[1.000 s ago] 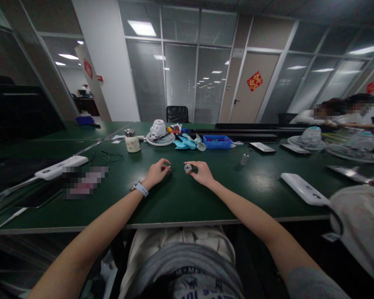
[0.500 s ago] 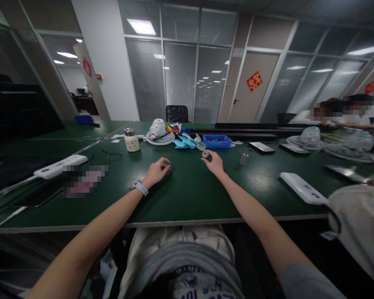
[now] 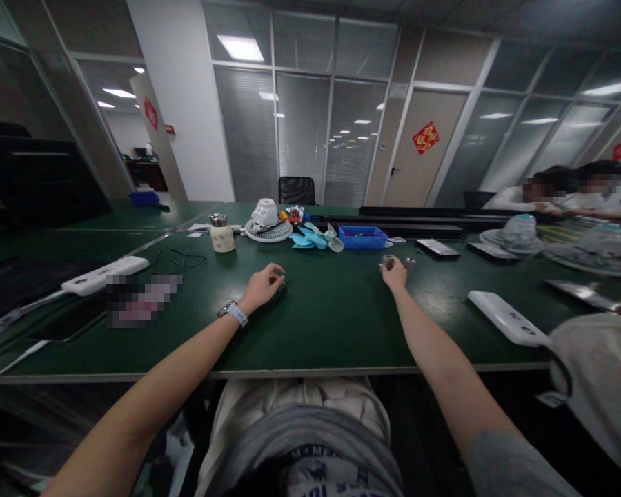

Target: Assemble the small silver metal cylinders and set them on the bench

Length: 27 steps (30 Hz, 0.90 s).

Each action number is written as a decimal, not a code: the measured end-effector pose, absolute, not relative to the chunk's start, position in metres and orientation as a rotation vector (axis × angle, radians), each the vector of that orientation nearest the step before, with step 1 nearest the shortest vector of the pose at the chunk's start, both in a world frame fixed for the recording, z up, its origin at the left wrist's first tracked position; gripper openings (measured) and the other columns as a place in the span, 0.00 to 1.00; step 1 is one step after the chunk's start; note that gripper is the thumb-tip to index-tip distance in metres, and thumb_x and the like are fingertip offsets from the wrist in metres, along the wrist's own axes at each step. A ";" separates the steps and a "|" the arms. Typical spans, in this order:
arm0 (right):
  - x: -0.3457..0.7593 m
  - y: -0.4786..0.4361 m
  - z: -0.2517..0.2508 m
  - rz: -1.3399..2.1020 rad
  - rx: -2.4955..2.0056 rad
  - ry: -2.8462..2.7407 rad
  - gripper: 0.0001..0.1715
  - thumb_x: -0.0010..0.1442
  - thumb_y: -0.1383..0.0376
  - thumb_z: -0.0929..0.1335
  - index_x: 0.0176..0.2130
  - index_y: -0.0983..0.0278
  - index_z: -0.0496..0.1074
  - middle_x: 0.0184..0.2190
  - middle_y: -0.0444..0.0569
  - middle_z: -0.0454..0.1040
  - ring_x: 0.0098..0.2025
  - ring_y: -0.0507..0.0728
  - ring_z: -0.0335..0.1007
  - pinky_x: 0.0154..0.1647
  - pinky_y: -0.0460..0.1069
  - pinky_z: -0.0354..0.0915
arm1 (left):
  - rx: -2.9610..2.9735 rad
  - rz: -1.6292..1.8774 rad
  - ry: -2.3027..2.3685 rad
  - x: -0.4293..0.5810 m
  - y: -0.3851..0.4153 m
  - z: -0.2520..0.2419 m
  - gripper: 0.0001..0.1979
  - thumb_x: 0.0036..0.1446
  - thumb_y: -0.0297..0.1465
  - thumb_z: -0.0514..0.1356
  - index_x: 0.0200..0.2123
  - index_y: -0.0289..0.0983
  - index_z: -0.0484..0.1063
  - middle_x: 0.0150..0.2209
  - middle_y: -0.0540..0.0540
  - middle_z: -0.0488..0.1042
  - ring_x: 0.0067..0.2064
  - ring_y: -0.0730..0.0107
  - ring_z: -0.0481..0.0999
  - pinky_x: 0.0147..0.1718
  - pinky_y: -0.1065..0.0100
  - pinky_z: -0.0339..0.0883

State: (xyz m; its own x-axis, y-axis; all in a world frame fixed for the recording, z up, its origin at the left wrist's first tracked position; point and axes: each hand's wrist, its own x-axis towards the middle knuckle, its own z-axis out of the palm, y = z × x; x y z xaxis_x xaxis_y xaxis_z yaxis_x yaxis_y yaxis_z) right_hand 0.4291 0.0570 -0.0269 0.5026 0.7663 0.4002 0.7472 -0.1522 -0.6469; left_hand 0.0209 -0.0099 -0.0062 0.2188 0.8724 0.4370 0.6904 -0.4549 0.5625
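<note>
My right hand [image 3: 395, 275] is closed on a small electric motor [image 3: 388, 261], a silver cylinder held between thumb and fingers at table level. Just to its right stands a second small metal cylinder [image 3: 410, 264], partly covered by my fingers. Nothing is in my left hand [image 3: 261, 286], which hovers low at the table's left middle with fingers loosely curved and apart. Beyond the hands lie light blue fan blades [image 3: 310, 237] and a white fan housing with its grille [image 3: 266, 224].
A blue tray [image 3: 363, 238] with small parts stands behind the blades. The cream jar [image 3: 222, 238] is at the left. White power strips [image 3: 507, 319] lie on both sides of the green table [image 3: 321, 324]. Other people [image 3: 517, 197] sit at the far right.
My right hand has moved to the right with the motor, from the table's middle to beside the other cylinder. The left hand has stayed almost still.
</note>
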 end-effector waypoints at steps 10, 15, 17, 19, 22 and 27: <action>0.290 0.001 0.004 -0.217 -1.429 -1.889 0.28 0.63 0.53 0.62 0.60 0.58 0.64 0.66 0.56 0.52 0.68 0.65 0.45 0.65 0.64 0.42 | 2.195 1.086 1.655 0.020 -0.009 -0.006 0.12 0.58 0.37 0.55 0.44 0.41 0.68 0.34 0.48 0.81 0.36 0.63 0.79 0.34 0.66 0.66; 0.215 -0.029 -0.006 0.046 -1.158 -2.316 0.28 0.64 0.46 0.59 0.57 0.52 0.68 0.67 0.49 0.51 0.70 0.63 0.38 0.66 0.63 0.42 | 2.156 1.143 1.781 0.019 -0.010 -0.004 0.12 0.58 0.35 0.54 0.45 0.41 0.68 0.34 0.47 0.81 0.37 0.62 0.79 0.37 0.65 0.66; 0.207 -0.030 -0.012 0.165 -1.141 -2.456 0.31 0.63 0.44 0.59 0.58 0.53 0.67 0.67 0.50 0.52 0.70 0.64 0.38 0.66 0.64 0.42 | 2.135 1.163 1.842 0.018 -0.010 -0.004 0.12 0.57 0.35 0.54 0.45 0.41 0.68 0.35 0.47 0.81 0.38 0.62 0.79 0.38 0.65 0.66; 0.207 -0.028 -0.016 0.269 -1.135 -2.545 0.32 0.63 0.43 0.58 0.60 0.52 0.65 0.66 0.50 0.53 0.69 0.64 0.41 0.66 0.65 0.43 | 2.114 1.172 1.885 0.018 -0.010 -0.003 0.11 0.57 0.34 0.54 0.44 0.42 0.69 0.35 0.47 0.81 0.38 0.62 0.79 0.39 0.64 0.65; 0.209 -0.025 -0.017 0.301 -1.107 -2.580 0.34 0.63 0.43 0.57 0.62 0.54 0.61 0.66 0.49 0.54 0.69 0.64 0.43 0.66 0.65 0.43 | 2.102 1.160 1.891 0.019 -0.010 -0.003 0.11 0.57 0.34 0.54 0.43 0.42 0.69 0.34 0.47 0.81 0.37 0.62 0.79 0.39 0.64 0.65; 0.212 -0.022 -0.014 0.252 -1.071 -2.606 0.36 0.64 0.44 0.56 0.64 0.57 0.59 0.66 0.49 0.53 0.69 0.63 0.44 0.66 0.64 0.43 | 2.087 1.158 1.882 0.018 -0.011 -0.003 0.10 0.57 0.34 0.54 0.43 0.42 0.69 0.35 0.47 0.81 0.37 0.62 0.79 0.39 0.64 0.65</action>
